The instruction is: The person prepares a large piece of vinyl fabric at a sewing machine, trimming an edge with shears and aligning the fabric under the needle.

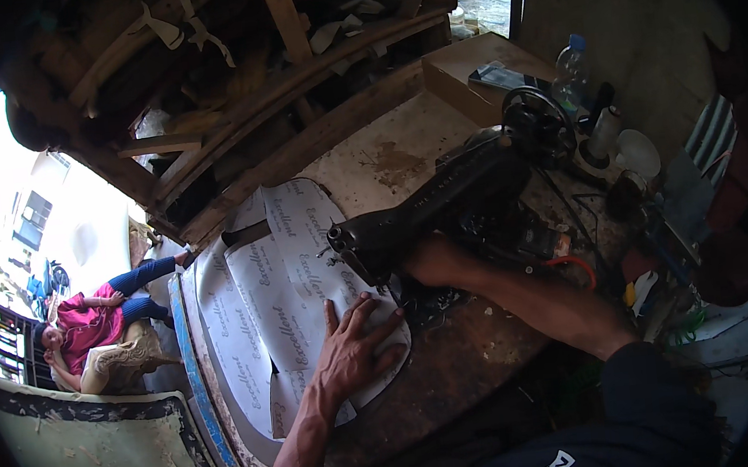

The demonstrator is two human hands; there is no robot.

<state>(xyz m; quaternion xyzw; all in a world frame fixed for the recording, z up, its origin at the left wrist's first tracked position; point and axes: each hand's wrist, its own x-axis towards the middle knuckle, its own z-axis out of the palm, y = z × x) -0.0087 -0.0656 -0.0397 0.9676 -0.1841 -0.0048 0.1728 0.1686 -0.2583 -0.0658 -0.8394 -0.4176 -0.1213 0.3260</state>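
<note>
White printed sheet [293, 276] lies flat under left hand [353, 351] beside black sewing machine [443, 205].

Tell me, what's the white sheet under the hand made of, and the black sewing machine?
White sheet: probably thin, stiff lining board or coated fabric; it lies flat, matte, with curved cut edges. Sewing machine: looks like painted black metal, slightly glossy, worn.

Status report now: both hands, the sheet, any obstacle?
Left hand flat on white printed sheet. Right hand under black sewing machine arm. Nothing blocking sheet.
</note>
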